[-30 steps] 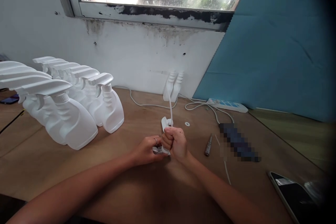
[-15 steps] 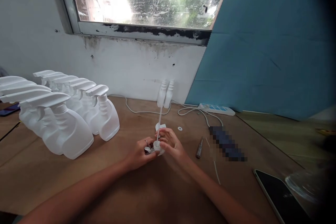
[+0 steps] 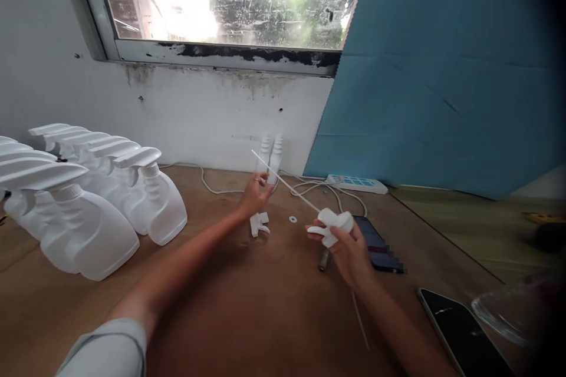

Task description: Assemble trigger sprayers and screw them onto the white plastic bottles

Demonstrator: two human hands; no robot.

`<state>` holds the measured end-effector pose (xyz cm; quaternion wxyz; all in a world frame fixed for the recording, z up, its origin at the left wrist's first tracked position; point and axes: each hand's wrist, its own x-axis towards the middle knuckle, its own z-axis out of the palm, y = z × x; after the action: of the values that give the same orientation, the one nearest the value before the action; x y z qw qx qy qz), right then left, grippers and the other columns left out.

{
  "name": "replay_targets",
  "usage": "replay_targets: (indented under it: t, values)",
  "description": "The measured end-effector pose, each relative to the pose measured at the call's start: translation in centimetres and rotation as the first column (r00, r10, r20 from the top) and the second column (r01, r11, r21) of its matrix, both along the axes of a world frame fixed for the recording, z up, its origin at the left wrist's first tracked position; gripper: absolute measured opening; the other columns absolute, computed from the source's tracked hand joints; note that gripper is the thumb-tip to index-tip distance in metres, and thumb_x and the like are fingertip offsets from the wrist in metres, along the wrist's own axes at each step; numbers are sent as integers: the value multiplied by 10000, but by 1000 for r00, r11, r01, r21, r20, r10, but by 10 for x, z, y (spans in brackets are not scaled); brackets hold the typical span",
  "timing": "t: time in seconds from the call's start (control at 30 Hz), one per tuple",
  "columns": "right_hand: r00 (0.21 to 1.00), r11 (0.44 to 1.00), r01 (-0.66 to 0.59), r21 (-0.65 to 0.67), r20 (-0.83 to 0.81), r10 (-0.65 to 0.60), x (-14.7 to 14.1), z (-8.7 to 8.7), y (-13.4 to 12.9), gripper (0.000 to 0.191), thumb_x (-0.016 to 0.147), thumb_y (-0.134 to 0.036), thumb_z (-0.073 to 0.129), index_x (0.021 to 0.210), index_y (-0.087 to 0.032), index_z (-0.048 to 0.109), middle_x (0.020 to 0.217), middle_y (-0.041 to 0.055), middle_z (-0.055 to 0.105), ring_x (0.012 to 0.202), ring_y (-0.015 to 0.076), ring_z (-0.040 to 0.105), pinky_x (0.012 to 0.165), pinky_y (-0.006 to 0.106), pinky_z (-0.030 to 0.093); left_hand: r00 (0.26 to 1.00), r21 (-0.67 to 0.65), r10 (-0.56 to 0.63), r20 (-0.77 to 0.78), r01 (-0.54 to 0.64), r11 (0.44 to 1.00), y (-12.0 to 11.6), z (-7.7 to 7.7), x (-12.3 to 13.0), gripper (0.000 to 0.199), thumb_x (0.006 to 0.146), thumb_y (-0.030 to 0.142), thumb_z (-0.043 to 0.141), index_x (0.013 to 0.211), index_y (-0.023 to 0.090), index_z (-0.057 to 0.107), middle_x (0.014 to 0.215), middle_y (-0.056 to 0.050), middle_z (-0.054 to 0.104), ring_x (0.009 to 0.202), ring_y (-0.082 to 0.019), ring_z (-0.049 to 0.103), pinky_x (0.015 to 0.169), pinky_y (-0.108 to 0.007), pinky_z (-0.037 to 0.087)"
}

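My right hand (image 3: 349,247) is wrapped round a white spray head (image 3: 335,222); its long thin tube (image 3: 287,182) points up and to the left. My left hand (image 3: 257,193) reaches to the back of the table, its fingers closed at the lower part of the left of two upright white bottles (image 3: 275,159) by the wall. Below that hand lie white trigger parts (image 3: 260,224) on the brown table. A small white ring (image 3: 292,219) lies between the hands.
Rows of white spray bottles (image 3: 163,206) stand at the left. Toward the right are a power strip (image 3: 357,184) with cables, a dark phone (image 3: 382,247), a metal tool (image 3: 324,260), a second phone (image 3: 460,330), a loose thin tube (image 3: 360,321) and a clear round container (image 3: 504,312).
My right hand has moved right, carrying the spray head with its tube now slanted. My left hand has let go of it and reached forward to the upright bottles. The view has shifted slightly.
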<state>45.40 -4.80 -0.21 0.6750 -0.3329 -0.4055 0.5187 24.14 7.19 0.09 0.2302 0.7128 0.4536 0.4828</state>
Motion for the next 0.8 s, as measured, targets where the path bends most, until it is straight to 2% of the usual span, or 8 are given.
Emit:
replay_targets:
  t: [0.07, 0.17, 0.23, 0.33, 0.47, 0.6, 0.7, 0.8]
  values:
    - [990, 989, 141, 33, -5, -141, 17, 5, 8, 375, 631, -282, 808, 921, -214, 579, 853, 33, 722, 695, 215, 714, 632, 352, 586, 987, -43, 159, 16, -158, 987, 43, 1, 7, 440, 852, 163, 586, 1275, 121, 472, 1289, -148, 466, 1153, -248, 486, 1020, -398, 397]
    - [953, 950, 303, 80, -11, -303, 37, 7, 18, 365, 626, -277, 804, 904, -210, 576, 822, 18, 728, 637, 185, 708, 591, 300, 584, 950, -108, 311, 15, -308, 945, 90, -2, 19, 497, 859, 227, 626, 1317, 145, 451, 1376, -141, 418, 1250, -306, 428, 1039, -507, 374]
    - [926, 921, 375, 107, 0, -378, 47, 6, 21, 336, 648, -281, 793, 895, -208, 578, 810, 10, 729, 634, 172, 706, 568, 269, 581, 934, -145, 357, 7, -352, 925, 109, -7, 27, 486, 886, 285, 612, 1331, 169, 454, 1400, -128, 417, 1256, -315, 437, 1025, -542, 390]
    - [899, 895, 430, 121, 35, -437, 56, 6, 23, 312, 681, -300, 779, 905, -204, 584, 801, 11, 726, 641, 172, 706, 530, 249, 572, 932, -177, 363, -6, -359, 917, 124, -16, 37, 465, 904, 309, 598, 1329, 170, 469, 1374, -128, 461, 1214, -296, 494, 995, -525, 436]
    - [892, 889, 438, 138, 54, -448, 58, 10, 21, 315, 692, -301, 775, 927, -195, 595, 803, 22, 722, 624, 174, 701, 523, 250, 560, 945, -175, 327, -31, -327, 929, 132, -24, 35, 409, 919, 313, 583, 1290, 161, 503, 1285, -116, 542, 1115, -256, 572, 940, -480, 491]
    - [890, 883, 441, 160, 53, -454, 54, 15, 18, 340, 682, -296, 777, 950, -185, 599, 800, 35, 723, 615, 182, 695, 524, 259, 553, 944, -157, 325, -53, -330, 931, 126, -22, 18, 379, 922, 316, 580, 1260, 155, 523, 1229, -107, 576, 1067, -239, 598, 910, -457, 510]
    - [885, 877, 453, 157, 35, -464, 51, 22, 13, 357, 676, -279, 768, 977, -201, 592, 808, 20, 718, 599, 165, 682, 520, 253, 545, 937, -134, 345, -50, -349, 927, 111, -17, 1, 406, 918, 315, 579, 1282, 153, 501, 1204, -108, 591, 1049, -238, 606, 905, -454, 508]
    - [882, 864, 461, 201, -1, -471, 50, 29, 10, 352, 653, -251, 745, 961, -215, 578, 806, 9, 703, 584, 156, 667, 517, 248, 523, 929, -86, 367, -44, -370, 925, 84, -15, -20, 517, 870, 224, 604, 1349, 156, 420, 1165, -116, 623, 1059, -260, 607, 916, -423, 491]
